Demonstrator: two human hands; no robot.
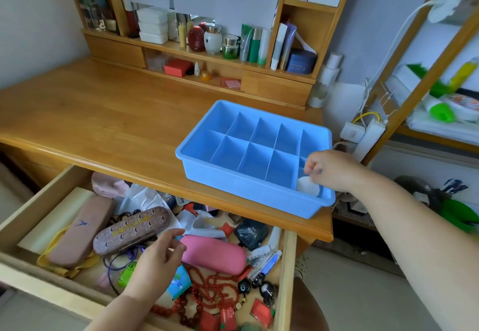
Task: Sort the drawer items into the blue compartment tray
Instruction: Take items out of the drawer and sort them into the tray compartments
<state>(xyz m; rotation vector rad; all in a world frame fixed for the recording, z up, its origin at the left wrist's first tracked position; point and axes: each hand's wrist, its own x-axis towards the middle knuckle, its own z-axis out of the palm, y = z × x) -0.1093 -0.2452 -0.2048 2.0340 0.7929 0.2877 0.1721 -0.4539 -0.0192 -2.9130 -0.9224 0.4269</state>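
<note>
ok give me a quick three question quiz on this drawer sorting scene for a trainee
1. True or false: the white item lies in the tray's near right corner cell.
2. Which hand hovers over the drawer? A left B right
3. Fill in: the case beside the left hand is ____.

Key: 1 true. 2 A; the right hand is at the tray. 3 pink.
</note>
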